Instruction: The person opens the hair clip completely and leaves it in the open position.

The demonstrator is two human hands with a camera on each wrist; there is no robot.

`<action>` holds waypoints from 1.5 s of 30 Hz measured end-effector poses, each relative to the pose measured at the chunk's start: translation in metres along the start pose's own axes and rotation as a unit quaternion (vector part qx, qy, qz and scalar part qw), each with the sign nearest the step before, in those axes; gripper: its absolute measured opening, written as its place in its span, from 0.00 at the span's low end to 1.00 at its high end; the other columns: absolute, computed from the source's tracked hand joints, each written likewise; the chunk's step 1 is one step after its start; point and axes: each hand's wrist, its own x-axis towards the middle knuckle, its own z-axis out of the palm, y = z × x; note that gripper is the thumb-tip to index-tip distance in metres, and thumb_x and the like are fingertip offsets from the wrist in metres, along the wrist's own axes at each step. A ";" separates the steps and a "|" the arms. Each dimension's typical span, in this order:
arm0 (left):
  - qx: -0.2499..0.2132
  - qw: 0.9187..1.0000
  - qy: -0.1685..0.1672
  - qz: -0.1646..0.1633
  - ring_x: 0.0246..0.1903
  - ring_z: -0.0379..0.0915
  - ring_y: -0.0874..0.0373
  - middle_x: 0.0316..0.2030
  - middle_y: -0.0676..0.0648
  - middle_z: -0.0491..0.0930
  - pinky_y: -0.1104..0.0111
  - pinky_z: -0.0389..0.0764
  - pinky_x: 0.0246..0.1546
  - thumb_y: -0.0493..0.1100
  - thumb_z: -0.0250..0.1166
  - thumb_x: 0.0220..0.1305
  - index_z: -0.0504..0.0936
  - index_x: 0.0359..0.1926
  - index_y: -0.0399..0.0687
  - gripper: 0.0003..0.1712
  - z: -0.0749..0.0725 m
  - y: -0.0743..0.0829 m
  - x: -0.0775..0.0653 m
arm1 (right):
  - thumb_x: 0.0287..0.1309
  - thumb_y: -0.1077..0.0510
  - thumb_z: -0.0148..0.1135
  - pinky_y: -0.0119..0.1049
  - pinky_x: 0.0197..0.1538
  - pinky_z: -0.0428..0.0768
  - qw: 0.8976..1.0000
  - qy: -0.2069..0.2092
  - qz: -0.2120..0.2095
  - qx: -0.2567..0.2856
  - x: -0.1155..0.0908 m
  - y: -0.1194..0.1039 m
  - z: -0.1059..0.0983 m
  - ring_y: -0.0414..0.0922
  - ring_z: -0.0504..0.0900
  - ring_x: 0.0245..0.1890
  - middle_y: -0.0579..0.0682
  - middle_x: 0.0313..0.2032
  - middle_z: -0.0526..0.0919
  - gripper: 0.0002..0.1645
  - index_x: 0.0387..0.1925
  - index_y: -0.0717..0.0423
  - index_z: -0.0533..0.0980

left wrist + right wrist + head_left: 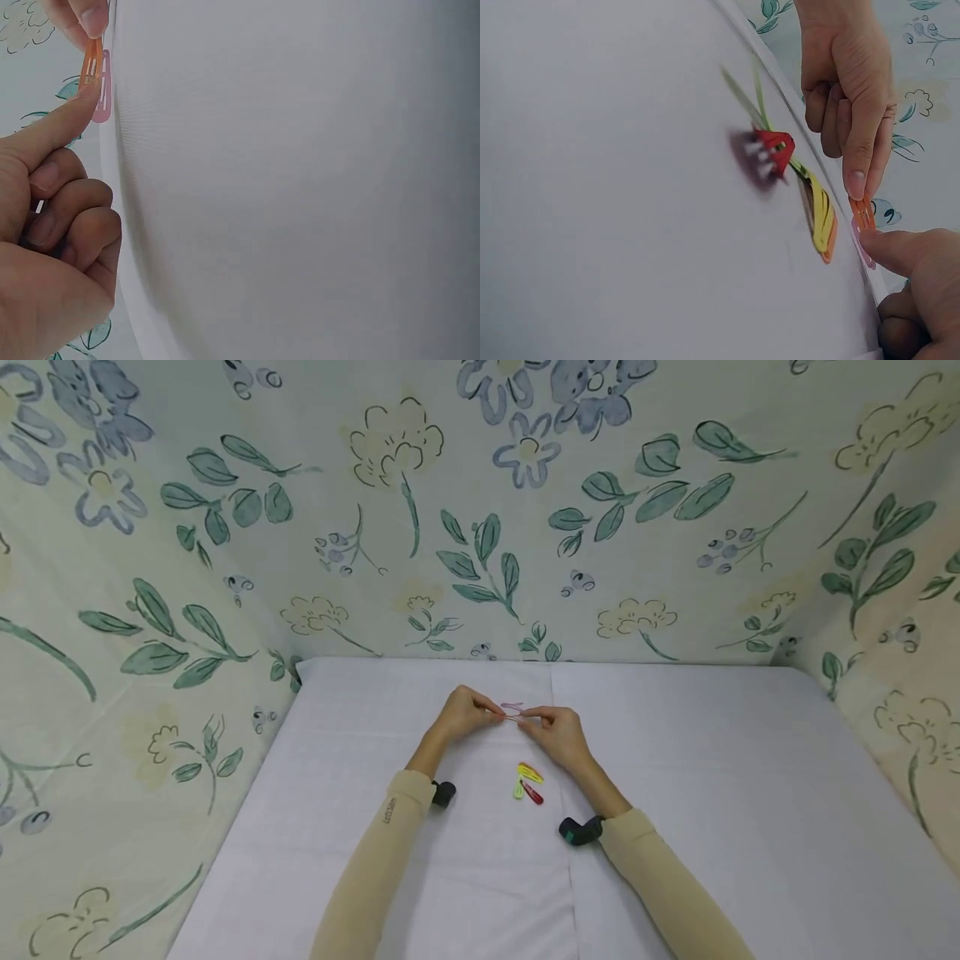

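An orange snap hair clip [91, 64] is held between both hands above the far part of the white-covered table. My left hand [465, 713] pinches one end of it with thumb and index finger. The other end is pinched by my right hand [561, 735], whose remaining fingers curl inward in the right wrist view. Just beyond the fingertips lies a pink hair clip [512, 705], partly covered by the orange one in the wrist views.
Nearer to me, between the forearms, lie a yellow hair clip [529, 774] overlapping an orange one, a green clip [518, 789] and a red clip [533, 792]. White cloth covers the table [705, 777]. A floral curtain [480, 510] hangs behind and at both sides.
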 end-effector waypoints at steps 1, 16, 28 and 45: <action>-0.003 1.000 -0.001 -0.003 0.33 0.73 0.60 0.40 0.44 0.91 0.72 0.71 0.35 0.39 0.77 0.60 0.94 0.34 0.45 0.02 0.000 0.000 0.000 | 0.61 0.55 0.75 0.29 0.22 0.55 1.000 -0.001 0.003 -0.005 0.000 -0.001 0.000 0.36 0.56 0.16 0.41 0.13 0.60 0.13 0.45 0.56 0.89; -0.030 0.998 -0.018 -0.046 0.37 0.73 0.58 0.43 0.46 0.90 0.70 0.72 0.40 0.41 0.77 0.60 0.94 0.36 0.48 0.04 -0.003 -0.001 0.001 | 0.61 0.56 0.74 0.29 0.23 0.57 0.999 0.002 0.033 -0.030 -0.001 -0.006 0.001 0.38 0.58 0.17 0.42 0.14 0.62 0.14 0.47 0.57 0.89; -0.025 0.998 -0.010 -0.053 0.37 0.72 0.58 0.42 0.47 0.89 0.69 0.70 0.40 0.41 0.78 0.59 0.94 0.36 0.49 0.04 0.001 -0.005 0.003 | 0.59 0.56 0.76 0.30 0.24 0.57 0.999 0.013 0.037 -0.027 -0.004 -0.006 0.003 0.39 0.59 0.18 0.43 0.15 0.62 0.16 0.47 0.57 0.88; -0.028 0.998 -0.005 -0.057 0.35 0.69 0.58 0.42 0.47 0.87 0.69 0.68 0.37 0.40 0.78 0.58 0.94 0.37 0.49 0.04 0.002 -0.003 0.000 | 0.59 0.55 0.76 0.30 0.22 0.55 0.999 0.016 0.046 -0.017 -0.006 -0.007 0.003 0.37 0.58 0.17 0.42 0.14 0.61 0.17 0.48 0.57 0.88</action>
